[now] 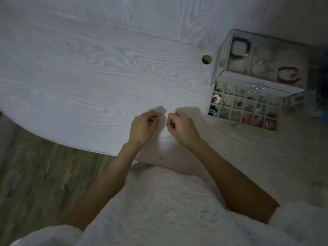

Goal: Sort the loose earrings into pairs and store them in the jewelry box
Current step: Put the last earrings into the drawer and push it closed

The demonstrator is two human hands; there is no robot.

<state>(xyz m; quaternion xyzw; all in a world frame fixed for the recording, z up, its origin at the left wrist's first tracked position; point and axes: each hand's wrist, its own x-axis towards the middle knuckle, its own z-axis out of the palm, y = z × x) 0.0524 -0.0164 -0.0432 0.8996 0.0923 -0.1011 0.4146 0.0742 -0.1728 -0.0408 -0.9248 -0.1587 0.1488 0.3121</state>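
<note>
Left hand (144, 124): fingers curled together over the table (85, 71), maybe pinching sth tiny and dark, but too small and blurred to say; can't tell if it holds anything. Right hand (181, 124): fingers pinched on a small earring (167, 124), metallic, shape unclear.

Risks, as I judge them: both hands work above the table's near edge, w/ lap and floor just below. A slip of the pinch and the earring could drop off the edge and be hard to find in this dim light. If the left does hold a mate, mis-pairing is likely too, since detail is poor.

Jewelry box (248, 103) sits well apart at the right, drawer pulled open, small compartments mostly filled. A hurried drop could land in the wrong cell.

Hard to see: no loose earrings visible on the table; cell contents blurred; clear top tier glares; box's right side fades into shadow.
</note>
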